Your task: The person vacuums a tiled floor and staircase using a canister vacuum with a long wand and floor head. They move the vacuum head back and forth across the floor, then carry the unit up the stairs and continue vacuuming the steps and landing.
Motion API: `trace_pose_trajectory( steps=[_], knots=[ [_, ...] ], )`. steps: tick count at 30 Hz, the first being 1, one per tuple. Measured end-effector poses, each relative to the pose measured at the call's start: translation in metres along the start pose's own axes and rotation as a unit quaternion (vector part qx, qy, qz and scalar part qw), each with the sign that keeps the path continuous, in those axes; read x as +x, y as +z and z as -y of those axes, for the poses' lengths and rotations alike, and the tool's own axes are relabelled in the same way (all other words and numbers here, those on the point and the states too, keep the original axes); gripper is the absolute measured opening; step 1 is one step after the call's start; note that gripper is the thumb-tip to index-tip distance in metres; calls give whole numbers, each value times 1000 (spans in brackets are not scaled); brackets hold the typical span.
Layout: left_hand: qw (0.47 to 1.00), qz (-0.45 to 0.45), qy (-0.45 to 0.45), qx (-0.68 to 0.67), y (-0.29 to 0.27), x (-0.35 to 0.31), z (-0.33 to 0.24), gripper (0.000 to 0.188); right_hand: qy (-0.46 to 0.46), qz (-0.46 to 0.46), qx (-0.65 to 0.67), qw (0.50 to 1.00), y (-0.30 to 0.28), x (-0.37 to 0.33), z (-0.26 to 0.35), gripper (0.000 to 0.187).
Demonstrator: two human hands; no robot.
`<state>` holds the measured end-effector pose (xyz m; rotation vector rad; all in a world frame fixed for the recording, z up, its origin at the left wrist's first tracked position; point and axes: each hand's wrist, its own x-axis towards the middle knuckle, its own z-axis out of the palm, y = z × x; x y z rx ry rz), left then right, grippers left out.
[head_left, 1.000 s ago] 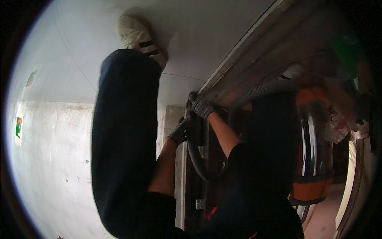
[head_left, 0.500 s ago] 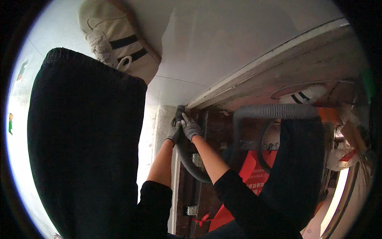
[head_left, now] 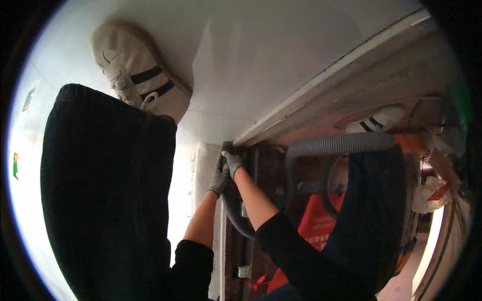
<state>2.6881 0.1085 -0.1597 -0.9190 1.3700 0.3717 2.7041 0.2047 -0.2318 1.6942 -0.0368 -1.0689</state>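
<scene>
Both my hands wear grey gloves and are closed around the end of a grey corrugated hose [head_left: 232, 208]. My right hand [head_left: 232, 163] grips it near its dark tip [head_left: 227, 146]. My left hand [head_left: 219, 180] holds it just below, against the right wrist. The tip rests at the corner where the pale floor, the raised threshold strip [head_left: 281, 115] and the door frame meet. From my hands the hose curves down and right, behind my right forearm. The fingers are partly hidden by the backs of the gloves.
My dark-trousered leg and white striped shoe [head_left: 145, 70] fill the left; my other shoe [head_left: 376, 119] stands beyond the strip. A thick hose loop [head_left: 346, 144] runs to an orange part [head_left: 409, 142]. A dark door with metal hinges [head_left: 243, 271] and red sheet [head_left: 316, 220] stands right of my hands.
My right hand has shifted forward along the hose toward its tip, now ahead of the left; before, the two were side by side. The whole view has tilted slightly.
</scene>
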Motion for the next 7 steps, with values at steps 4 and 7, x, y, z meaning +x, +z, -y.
trace_pose_trajectory(
  steps=[4, 7],
  knots=[
    [999, -25, 0, 37, 19, 6, 44, 80, -213, -85, 22, 973, 7, -4, -14, 55],
    [999, -28, 31, 27, 34, 18, 75, 81, -196, 19, 33, 980, -17, -17, -15, 68]
  ],
)
